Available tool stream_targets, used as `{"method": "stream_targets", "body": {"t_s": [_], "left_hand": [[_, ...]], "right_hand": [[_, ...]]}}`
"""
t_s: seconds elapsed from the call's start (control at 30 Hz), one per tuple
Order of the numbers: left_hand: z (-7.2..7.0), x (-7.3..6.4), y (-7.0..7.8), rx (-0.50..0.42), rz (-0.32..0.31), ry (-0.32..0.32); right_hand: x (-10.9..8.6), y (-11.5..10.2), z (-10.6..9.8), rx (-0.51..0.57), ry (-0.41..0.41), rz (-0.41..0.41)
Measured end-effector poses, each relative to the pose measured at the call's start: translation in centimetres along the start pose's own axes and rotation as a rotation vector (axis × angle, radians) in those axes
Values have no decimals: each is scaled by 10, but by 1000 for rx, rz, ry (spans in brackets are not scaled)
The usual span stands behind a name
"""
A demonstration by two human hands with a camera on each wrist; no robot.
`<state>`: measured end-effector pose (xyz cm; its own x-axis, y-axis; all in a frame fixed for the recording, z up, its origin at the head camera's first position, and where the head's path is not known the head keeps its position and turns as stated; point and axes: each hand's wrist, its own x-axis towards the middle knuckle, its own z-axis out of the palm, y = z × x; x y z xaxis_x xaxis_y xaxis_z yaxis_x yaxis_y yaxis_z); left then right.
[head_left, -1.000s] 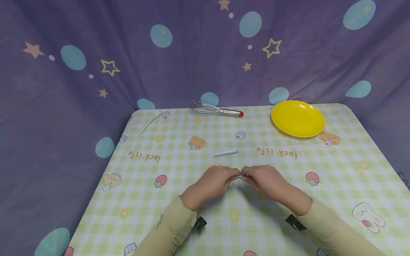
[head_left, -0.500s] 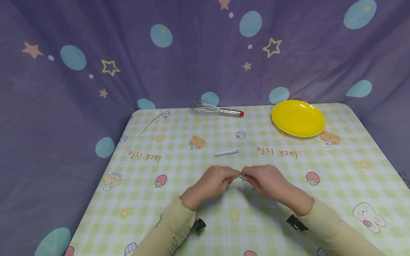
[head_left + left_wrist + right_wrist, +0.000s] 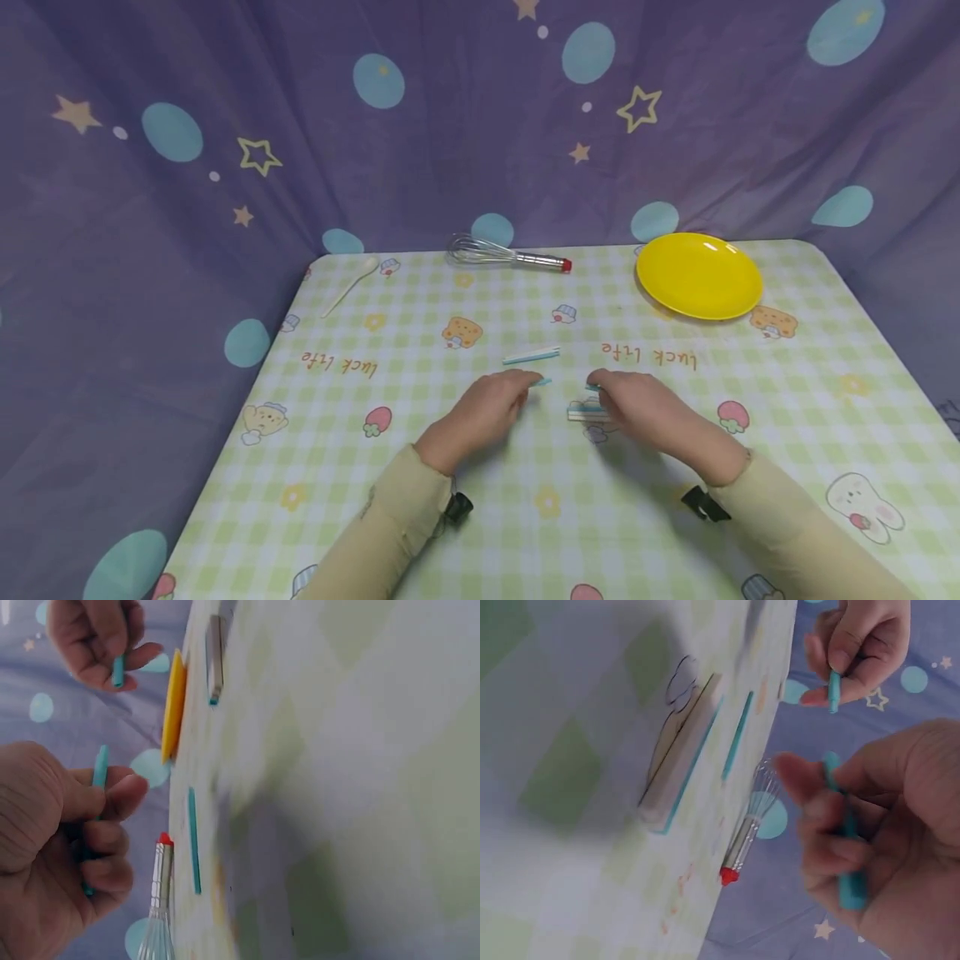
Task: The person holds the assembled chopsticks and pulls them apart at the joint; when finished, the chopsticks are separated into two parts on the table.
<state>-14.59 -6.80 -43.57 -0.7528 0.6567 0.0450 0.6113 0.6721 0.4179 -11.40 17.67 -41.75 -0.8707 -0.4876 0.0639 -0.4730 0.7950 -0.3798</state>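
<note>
My left hand (image 3: 483, 417) pinches a short teal rod (image 3: 100, 766) between thumb and index finger, its lower part running into the curled fingers. A second teal rod (image 3: 832, 766) is in my right hand (image 3: 641, 412), also pinched by thumb and index and crossing the palm. The rods' ends point towards each other with a gap between. On the cloth under my right hand lies a slim white-and-teal bar (image 3: 583, 413), partly hidden by that hand in the head view. Beyond the left fingertips lies a similar white-and-teal strip (image 3: 531, 357).
At the table's back lie a wire whisk (image 3: 510, 254) with a red end and a yellow plate (image 3: 699, 277). A white spoon (image 3: 351, 286) lies at the back left. A checked, printed cloth (image 3: 450, 533) covers the table, with a purple curtain (image 3: 450, 125) behind.
My hands were together at one teal thing; now they are apart, each with a teal rod, and further forward. The bar under my right hand has come into view.
</note>
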Motion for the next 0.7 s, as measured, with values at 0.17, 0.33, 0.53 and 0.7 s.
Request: {"method": "stream_targets", "body": {"t_s": [0.17, 0.33, 0.53, 0.7], "left_hand": [[2, 12, -8, 4, -45, -22], [3, 25, -12, 17, -83, 61], [6, 36, -15, 48, -131, 108], [7, 46, -15, 111, -185, 138]], "right_hand": [[1, 9, 5, 41, -64, 25], [5, 16, 13, 50, -11, 34], [12, 20, 21, 48, 42, 44], [17, 21, 26, 31, 39, 77]]}}
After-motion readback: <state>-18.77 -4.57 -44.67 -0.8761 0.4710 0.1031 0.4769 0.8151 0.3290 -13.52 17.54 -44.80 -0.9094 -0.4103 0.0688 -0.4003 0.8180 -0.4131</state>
